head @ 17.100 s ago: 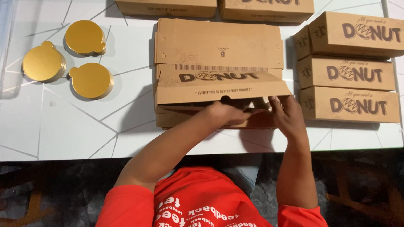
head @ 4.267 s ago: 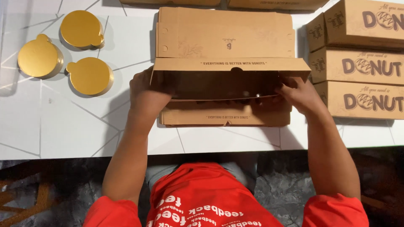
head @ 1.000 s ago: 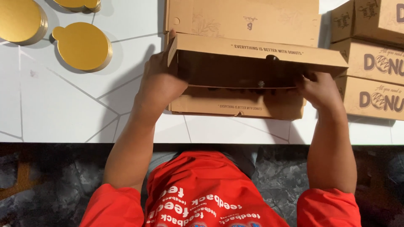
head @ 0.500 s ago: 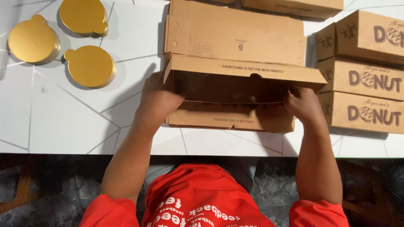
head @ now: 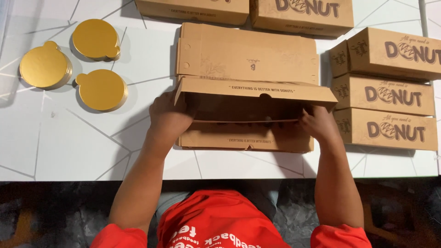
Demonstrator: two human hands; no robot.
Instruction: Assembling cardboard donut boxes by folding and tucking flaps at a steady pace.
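Two hands on one half-built box (head: 248,108), middle of the table (head: 69,147), sitting on a stack of flats (head: 245,140). Left hand (head: 167,117) clamped on the box's left end, right hand (head: 317,124) pinching the right end, fingers partly tucked inside. Front wall up, lid panel lying flat behind, so roughly halfway by the look of it: sides maybe not locked, lid not closed. Five finished boxes parked already, three stacked boxes (head: 386,96) on the right, two back boxes (head: 248,11) along the far edge. Tight on the right, stack nearly touching. Plenty of bare table on the left, short of the three gold discs (head: 98,89). Near edge just below the flats, not much margin there.
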